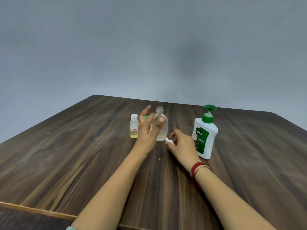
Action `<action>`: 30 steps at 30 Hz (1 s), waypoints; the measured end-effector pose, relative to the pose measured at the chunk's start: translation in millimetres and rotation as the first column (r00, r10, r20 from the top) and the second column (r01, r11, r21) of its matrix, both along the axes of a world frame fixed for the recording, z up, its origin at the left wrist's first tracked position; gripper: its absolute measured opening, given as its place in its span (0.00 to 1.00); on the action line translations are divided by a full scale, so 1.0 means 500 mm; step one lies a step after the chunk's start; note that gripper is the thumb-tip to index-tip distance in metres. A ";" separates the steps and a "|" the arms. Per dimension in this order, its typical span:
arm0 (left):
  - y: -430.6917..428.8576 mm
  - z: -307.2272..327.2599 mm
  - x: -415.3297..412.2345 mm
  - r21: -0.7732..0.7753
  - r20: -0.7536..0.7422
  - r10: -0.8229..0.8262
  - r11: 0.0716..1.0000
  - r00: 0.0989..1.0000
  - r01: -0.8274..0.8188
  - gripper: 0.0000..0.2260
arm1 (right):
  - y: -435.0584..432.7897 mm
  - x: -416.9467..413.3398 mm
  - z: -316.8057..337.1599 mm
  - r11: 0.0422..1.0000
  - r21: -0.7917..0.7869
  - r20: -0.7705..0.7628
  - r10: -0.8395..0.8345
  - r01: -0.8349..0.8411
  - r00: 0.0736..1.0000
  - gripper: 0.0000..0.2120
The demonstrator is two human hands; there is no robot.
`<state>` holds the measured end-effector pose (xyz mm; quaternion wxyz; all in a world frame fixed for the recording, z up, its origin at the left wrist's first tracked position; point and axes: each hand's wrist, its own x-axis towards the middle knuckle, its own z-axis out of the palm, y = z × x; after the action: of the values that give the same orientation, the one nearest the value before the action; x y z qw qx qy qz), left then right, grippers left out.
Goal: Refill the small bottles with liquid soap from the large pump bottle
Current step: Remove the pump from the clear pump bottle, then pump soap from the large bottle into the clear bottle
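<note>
Left hand (147, 128) open, thumb on the uncapped bottle (163, 131) — right hand (182, 145) pinches the cap (168, 140). Set it aside, bottle upright.

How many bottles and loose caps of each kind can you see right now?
Small bottles: 2, the capped small bottle and the open clear bottle
Pump bottles: 1, the large pump bottle
Loose caps: 1, the white cap pinched by the right hand
Unclear: 1, a green item half hidden behind the left hand
Total: 5
</note>
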<state>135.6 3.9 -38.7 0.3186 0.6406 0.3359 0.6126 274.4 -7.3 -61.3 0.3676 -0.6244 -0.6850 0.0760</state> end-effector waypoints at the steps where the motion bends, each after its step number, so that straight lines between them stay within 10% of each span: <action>1: -0.001 -0.001 -0.002 0.002 -0.013 0.005 1.000 1.000 -0.005 0.26 | 0.002 -0.001 -0.003 1.000 -0.022 0.060 -0.010 0.012 0.998 0.06; 5: 0.004 -0.001 -0.003 0.007 -0.035 0.055 0.998 0.998 -0.055 0.10 | 0.003 -0.010 -0.002 0.998 -0.028 0.203 -0.052 0.059 0.978 0.08; 16: 0.018 -0.015 0.002 0.048 -0.014 0.101 0.994 0.995 -0.101 0.10 | -0.027 -0.010 0.042 0.977 0.192 0.284 -0.143 0.091 0.948 0.14; 22: 0.027 -0.030 0.005 0.050 -0.052 0.111 0.993 0.992 -0.108 0.12 | -0.053 0.056 0.111 0.476 0.868 -0.039 -0.220 0.142 0.975 0.12; 30: 0.032 -0.044 0.019 0.009 -0.106 0.061 0.998 0.993 -0.060 0.29 | -0.030 0.137 0.101 0.891 0.365 -0.278 -0.173 0.271 0.945 0.49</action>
<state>145.0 20.1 -60.9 0.2798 0.6626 0.3698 0.5882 342.7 -22.1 -11.0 0.5723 -0.5975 -0.5606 -0.0333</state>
